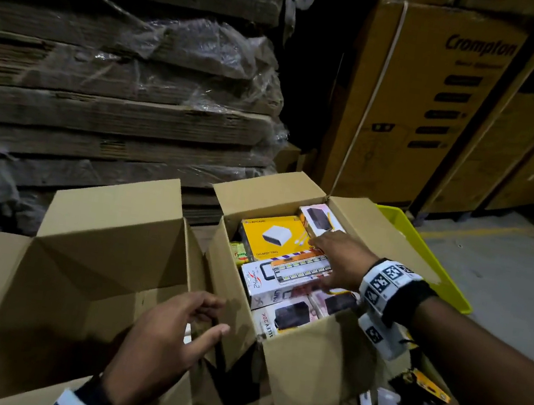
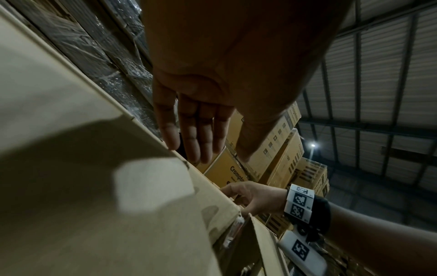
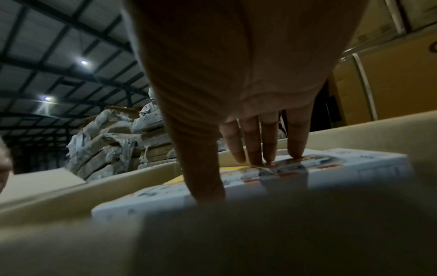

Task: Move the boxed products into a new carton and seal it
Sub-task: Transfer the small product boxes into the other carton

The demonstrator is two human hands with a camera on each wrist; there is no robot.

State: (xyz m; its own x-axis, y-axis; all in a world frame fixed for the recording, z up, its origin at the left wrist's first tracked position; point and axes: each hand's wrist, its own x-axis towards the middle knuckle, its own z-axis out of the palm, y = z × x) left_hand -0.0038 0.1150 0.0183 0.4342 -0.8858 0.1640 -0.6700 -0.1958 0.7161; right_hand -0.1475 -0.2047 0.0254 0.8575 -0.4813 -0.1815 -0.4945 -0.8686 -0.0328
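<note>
An empty brown carton (image 1: 79, 261) stands at the left with its flaps up. Beside it, the right-hand carton (image 1: 306, 355) is packed with boxed products, among them a yellow box (image 1: 271, 237) and a white box with a light strip printed on it (image 1: 287, 268). My right hand (image 1: 319, 263) reaches into the full carton. Its straight fingers (image 3: 262, 149) lie on top of that white box (image 3: 331, 168), with the thumb at the box's near edge. My left hand (image 1: 214, 313) hovers between the two cartons, fingers (image 2: 196, 130) relaxed and holding nothing.
A yellow plastic crate (image 1: 423, 251) sits behind the full carton. Plastic-wrapped flat cardboard (image 1: 121, 79) is stacked at the back left, with tall Crompton cartons (image 1: 427, 104) at the back right. A black and yellow tool (image 1: 421, 389) and small items lie at the lower right.
</note>
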